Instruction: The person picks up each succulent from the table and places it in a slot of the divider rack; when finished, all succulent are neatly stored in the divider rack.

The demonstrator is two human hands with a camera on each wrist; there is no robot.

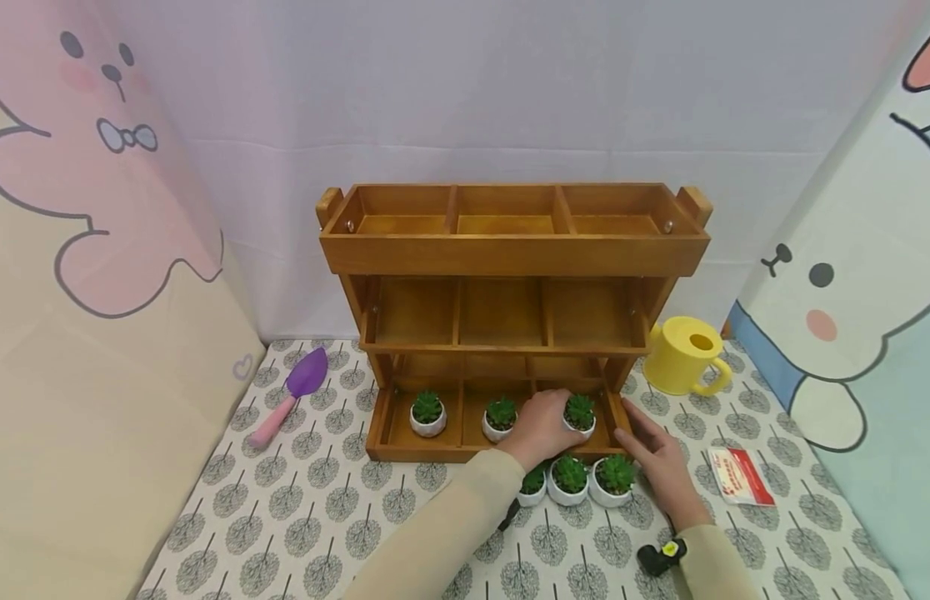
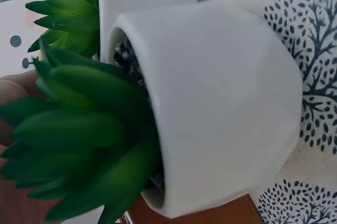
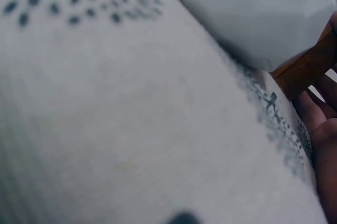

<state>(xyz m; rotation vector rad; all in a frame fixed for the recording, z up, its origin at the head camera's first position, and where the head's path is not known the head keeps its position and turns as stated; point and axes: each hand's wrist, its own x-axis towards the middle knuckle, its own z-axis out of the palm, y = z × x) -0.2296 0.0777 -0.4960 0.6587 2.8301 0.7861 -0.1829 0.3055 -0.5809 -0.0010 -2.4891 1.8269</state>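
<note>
A wooden three-tier shelf point(image 1: 510, 256) stands against the back cloth. My left hand point(image 1: 540, 423) grips a potted succulent point(image 1: 581, 413) from its left side, in the bottom tier's right compartment. Two more potted succulents sit in that tier, one in the left compartment point(image 1: 428, 413) and one in the middle point(image 1: 499, 417). With fingers fairly straight, my right hand point(image 1: 663, 467) touches the bottom tier's right end. On the cloth before the shelf stand three potted succulents point(image 1: 568, 479), the leftmost partly hidden by my left arm. A white pot point(image 2: 221, 108) fills much of the left wrist view.
A yellow watering can point(image 1: 684, 357) stands right of the shelf. In front of it lies a red and white card point(image 1: 741, 477). To the left is a purple trowel with a pink handle point(image 1: 273, 421). Tree-patterned cloth point(image 1: 300, 517) covers the table.
</note>
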